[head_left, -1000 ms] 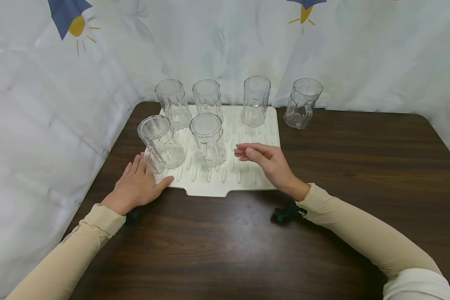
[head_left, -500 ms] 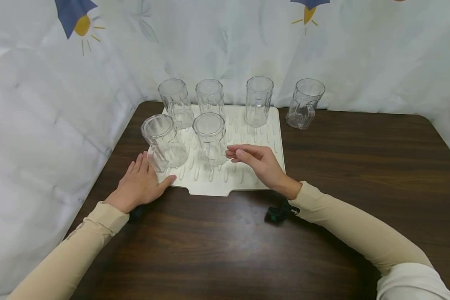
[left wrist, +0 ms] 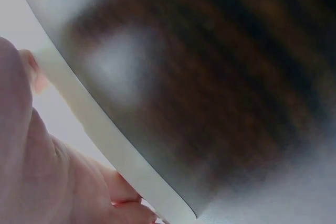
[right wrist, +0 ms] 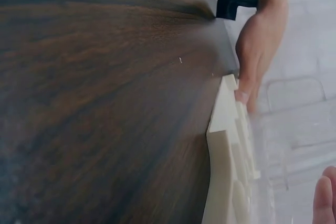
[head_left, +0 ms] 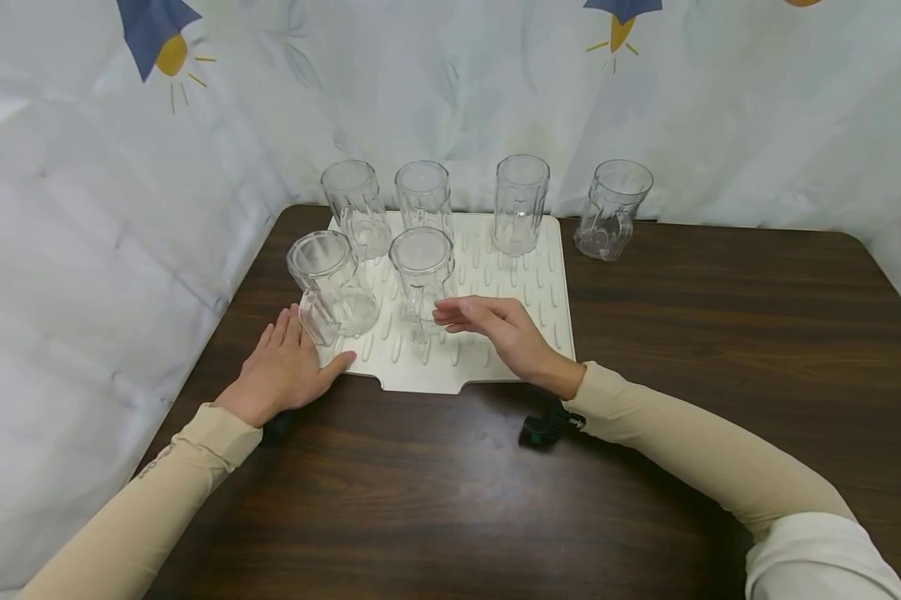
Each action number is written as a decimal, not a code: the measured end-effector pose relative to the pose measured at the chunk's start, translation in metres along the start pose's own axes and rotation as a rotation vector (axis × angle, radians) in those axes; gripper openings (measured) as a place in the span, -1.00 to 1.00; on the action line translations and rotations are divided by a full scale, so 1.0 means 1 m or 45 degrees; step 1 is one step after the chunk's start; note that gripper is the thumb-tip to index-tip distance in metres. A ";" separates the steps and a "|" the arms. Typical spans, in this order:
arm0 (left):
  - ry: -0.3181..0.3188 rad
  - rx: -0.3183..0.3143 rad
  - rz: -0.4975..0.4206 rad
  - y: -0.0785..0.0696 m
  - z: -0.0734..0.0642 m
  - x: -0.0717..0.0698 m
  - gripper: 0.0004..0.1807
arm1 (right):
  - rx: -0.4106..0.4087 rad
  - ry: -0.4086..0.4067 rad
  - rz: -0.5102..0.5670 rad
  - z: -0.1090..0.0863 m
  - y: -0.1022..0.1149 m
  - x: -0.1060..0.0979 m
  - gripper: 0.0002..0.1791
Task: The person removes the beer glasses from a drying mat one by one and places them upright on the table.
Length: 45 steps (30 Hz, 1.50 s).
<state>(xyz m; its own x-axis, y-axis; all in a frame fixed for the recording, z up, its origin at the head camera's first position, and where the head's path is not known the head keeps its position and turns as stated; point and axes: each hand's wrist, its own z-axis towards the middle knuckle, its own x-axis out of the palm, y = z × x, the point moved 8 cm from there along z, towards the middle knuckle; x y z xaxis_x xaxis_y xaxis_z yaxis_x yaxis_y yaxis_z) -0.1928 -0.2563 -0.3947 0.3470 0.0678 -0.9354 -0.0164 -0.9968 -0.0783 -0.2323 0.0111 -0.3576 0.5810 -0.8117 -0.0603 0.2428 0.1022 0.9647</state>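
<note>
A white ridged drying tray (head_left: pixel 420 381) lies on the table, carrying several clear glass mugs. My left hand (head_left: pixel 281 375) rests at its front left corner, fingers straight and thumb on the front edge. The front left mug (head_left: pixel 337 292) stands just beyond those fingers. In the left wrist view, part of the left palm (left wrist: pixel 37 166) shows beside the tray's edge. My right hand (head_left: pixel 506 333) hovers over the tray's front, its loosely bent fingers overlapping the right side of the front middle mug (head_left: pixel 420 279). I cannot tell whether they touch it.
Three mugs stand along the tray's back: left (head_left: pixel 356 208), middle (head_left: pixel 423 196) and right (head_left: pixel 521 208). Another glass mug (head_left: pixel 613 212) stands on the dark wooden table (head_left: pixel 720 350) right of the tray. A pale patterned curtain (head_left: pixel 458 83) hangs behind.
My right hand has moved left across the tray's front, to the front middle mug. My left hand has stayed at the tray's corner. The mugs stand as before; the view shifted slightly.
</note>
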 end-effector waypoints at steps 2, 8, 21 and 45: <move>0.000 -0.002 0.001 0.000 0.000 0.000 0.22 | 0.004 0.005 0.011 0.002 -0.001 0.003 -0.49; 0.004 -0.008 0.010 0.001 0.000 0.001 0.22 | -0.002 0.027 0.032 0.006 -0.004 0.011 -0.46; 0.006 -0.014 0.012 -0.001 0.000 0.000 0.20 | 0.014 0.034 -0.010 0.014 -0.004 0.025 -0.51; 0.000 -0.023 0.019 0.000 0.001 0.001 0.19 | -0.015 0.087 0.004 0.023 -0.013 0.045 -0.61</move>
<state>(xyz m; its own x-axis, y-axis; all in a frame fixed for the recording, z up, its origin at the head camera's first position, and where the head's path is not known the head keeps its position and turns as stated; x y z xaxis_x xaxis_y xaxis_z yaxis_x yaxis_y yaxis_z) -0.1935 -0.2567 -0.3959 0.3466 0.0528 -0.9365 -0.0045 -0.9983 -0.0580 -0.2268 -0.0401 -0.3669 0.6335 -0.7701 -0.0748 0.2499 0.1122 0.9617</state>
